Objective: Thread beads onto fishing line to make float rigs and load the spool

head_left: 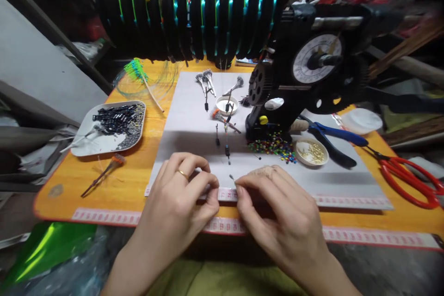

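My left hand (183,189), with a ring on one finger, is closed in a pinch over the front edge of the white board (194,148). Whatever lies between its thumb and forefinger is hidden or too small to make out. Thumb and forefinger of my right hand (280,203) press together on a tiny grey-tipped piece (231,177), which pokes out to the left. Just beyond the hands, a small black cylinder (227,150) hangs on a thin line, a grey bead (229,162) below it. A measuring tape strip (227,194) runs under the fingertips.
A black reel machine (274,83) overhangs the board. At left sits a white tray (78,141) of black and grey parts. Loose coloured beads (277,145), a bowl of gold beads (312,152), blue-handled pliers (336,136) and red scissors (409,178) lie right.
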Demonstrator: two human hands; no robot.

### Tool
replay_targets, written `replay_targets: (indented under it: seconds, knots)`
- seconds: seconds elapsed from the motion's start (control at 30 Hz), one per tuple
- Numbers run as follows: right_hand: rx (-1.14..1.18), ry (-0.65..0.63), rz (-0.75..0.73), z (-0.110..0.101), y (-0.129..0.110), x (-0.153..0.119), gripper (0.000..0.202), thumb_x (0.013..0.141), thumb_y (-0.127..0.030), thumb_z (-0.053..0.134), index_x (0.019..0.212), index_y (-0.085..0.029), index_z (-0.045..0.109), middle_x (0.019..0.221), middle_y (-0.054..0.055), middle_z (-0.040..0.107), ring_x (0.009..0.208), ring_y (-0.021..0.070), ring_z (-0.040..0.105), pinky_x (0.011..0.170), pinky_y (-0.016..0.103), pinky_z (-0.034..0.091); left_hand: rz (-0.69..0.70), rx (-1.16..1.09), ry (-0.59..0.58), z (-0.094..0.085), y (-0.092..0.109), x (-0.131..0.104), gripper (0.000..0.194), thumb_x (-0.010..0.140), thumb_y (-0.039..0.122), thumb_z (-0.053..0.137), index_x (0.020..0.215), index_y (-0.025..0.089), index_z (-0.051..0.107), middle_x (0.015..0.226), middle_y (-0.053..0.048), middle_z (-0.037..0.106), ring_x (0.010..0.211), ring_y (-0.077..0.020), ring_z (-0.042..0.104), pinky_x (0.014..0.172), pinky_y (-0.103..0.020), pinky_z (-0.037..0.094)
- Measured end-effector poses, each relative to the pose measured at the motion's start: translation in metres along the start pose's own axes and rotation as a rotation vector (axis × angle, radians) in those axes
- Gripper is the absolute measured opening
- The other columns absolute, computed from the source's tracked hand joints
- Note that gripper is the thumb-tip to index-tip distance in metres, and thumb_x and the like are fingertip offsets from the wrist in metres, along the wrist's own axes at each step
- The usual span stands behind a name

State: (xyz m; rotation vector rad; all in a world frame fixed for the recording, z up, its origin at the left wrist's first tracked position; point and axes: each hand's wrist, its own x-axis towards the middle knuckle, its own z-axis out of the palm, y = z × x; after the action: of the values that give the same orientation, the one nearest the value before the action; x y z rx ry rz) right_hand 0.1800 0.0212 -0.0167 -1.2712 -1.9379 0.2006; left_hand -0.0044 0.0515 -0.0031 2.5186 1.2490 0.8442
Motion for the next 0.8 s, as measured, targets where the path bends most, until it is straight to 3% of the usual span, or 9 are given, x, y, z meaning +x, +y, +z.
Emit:
replay_targets:
  seconds: [0.43, 0.8]
  knots:
    - [0.112, -0.056, 0.048, -0.0011, 0.0064, 0.0035, 0.012, 0.086, -0.002, 0.058, 0.087, -0.014, 0.058, 0.075, 0.002, 0.056, 0.070, 0.0125, 0.051, 0.065, 0.026, 0.042, -0.103, -0.104, -0.083, 0.0034, -0.0034, 0.0035, 0.008, 0.083, 0.011, 0.061, 0.080, 0.018, 0.063, 0.099, -0.007, 0.061, 0.102, -0.0243, 0.047, 0.085, -0.040, 0.044]
    - [0.130, -0.050, 0.064, -0.0006, 0.0049, 0.0051, 0.013, 0.085, -0.001, 0.057, 0.084, -0.014, 0.059, 0.072, 0.002, 0.056, 0.068, 0.0120, 0.050, 0.062, 0.025, 0.042, -0.115, -0.136, -0.042, 0.0042, -0.0056, 0.0047, 0.011, 0.080, 0.009, 0.063, 0.077, 0.019, 0.065, 0.094, -0.006, 0.063, 0.097, -0.0224, 0.048, 0.081, -0.037, 0.044]
